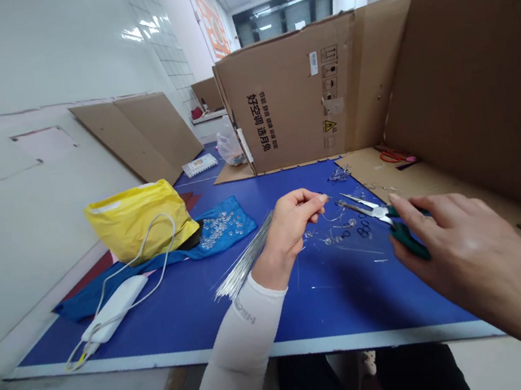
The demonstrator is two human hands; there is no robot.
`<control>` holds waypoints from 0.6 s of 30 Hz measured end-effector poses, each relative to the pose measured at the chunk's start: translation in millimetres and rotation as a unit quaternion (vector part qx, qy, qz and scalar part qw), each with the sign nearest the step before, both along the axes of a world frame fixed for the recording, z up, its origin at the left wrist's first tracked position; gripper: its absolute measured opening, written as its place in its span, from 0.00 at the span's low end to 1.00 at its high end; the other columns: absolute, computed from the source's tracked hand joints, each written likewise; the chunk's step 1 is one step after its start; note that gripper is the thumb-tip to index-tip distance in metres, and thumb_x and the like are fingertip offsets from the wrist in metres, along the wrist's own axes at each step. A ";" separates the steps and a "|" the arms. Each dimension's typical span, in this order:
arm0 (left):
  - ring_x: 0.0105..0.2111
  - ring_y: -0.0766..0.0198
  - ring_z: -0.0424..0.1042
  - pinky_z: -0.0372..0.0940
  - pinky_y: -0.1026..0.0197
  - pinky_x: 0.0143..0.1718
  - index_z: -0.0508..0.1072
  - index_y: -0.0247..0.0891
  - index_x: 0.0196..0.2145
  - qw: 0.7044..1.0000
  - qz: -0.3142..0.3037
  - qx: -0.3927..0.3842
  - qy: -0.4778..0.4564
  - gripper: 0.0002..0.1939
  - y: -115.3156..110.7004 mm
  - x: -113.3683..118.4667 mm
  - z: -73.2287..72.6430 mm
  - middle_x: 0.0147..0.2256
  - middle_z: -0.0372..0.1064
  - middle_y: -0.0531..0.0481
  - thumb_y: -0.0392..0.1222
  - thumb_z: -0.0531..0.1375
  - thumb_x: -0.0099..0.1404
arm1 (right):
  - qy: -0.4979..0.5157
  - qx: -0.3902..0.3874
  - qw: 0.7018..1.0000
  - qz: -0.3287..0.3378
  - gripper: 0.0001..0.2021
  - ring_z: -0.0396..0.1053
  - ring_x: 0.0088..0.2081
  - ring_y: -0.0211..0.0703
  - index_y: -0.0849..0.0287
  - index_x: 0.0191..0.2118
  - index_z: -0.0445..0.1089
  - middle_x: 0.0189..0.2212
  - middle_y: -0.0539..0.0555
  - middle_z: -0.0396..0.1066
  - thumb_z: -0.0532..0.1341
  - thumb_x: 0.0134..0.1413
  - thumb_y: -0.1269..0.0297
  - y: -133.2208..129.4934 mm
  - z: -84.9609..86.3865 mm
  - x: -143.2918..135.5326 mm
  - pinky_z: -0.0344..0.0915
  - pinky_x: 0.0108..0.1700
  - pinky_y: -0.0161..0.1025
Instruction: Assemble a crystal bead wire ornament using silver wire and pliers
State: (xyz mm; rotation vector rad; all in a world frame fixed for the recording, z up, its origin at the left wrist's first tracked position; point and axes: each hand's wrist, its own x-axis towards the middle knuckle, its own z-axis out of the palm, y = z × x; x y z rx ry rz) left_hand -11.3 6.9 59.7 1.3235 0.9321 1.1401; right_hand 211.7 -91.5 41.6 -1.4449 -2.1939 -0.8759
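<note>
My left hand [296, 215] pinches a thin piece of wire [331, 217] that curves down below the fingertips. My right hand [463, 241] grips green-handled needle-nose pliers [376, 210]. Their jaws are parted and point toward the left fingertips, a small gap away. Below them, several clear beads [333, 240] and dark rings [363, 226] lie scattered on the blue table top [330, 310]. Beside my left wrist is a bundle of straight silver wires [246, 260], partly hidden by the forearm. Clear beads [220, 227] also lie on a blue cloth [242, 210] to the left.
At left are a yellow bag [142, 218] and a white power strip [117, 312] with its cable. Cardboard panels [294, 96] stand behind and to the right. Red-handled scissors [394, 156] lie on cardboard. A small pile of wire pieces [338, 174] sits further back.
</note>
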 end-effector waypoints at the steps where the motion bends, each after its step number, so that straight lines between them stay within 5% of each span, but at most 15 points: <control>1: 0.22 0.74 0.62 0.56 0.66 0.27 0.71 0.34 0.26 1.000 0.005 0.010 0.003 0.10 -1.0 0.8 -0.3 0.23 0.67 0.56 0.41 0.68 0.56 | -0.021 -0.001 1.000 -0.009 0.24 0.71 0.42 0.61 0.69 0.61 0.64 0.45 0.68 0.74 0.53 0.66 0.59 -0.6 2.5 -3.5 0.68 0.41 0.53; 6: 0.23 0.73 0.62 0.58 0.66 0.27 0.71 0.34 0.26 0.998 0.040 0.054 0.017 0.11 -2.4 5.0 -4.8 0.23 0.67 0.56 0.42 0.67 0.57 | -0.080 0.006 0.996 -0.051 0.25 0.70 0.38 0.58 0.70 0.63 0.63 0.42 0.66 0.75 0.53 0.66 0.61 -2.1 11.2 -15.0 0.64 0.38 0.50; 18: 0.22 0.72 0.63 0.58 0.66 0.26 0.71 0.36 0.25 0.991 0.086 0.087 0.048 0.08 0.4 9.2 -9.4 0.24 0.68 0.55 0.40 0.64 0.59 | -0.155 0.096 0.983 -0.030 0.22 0.62 0.31 0.51 0.78 0.60 0.66 0.32 0.62 0.71 0.58 0.62 0.72 -4.8 15.6 -32.0 0.56 0.33 0.45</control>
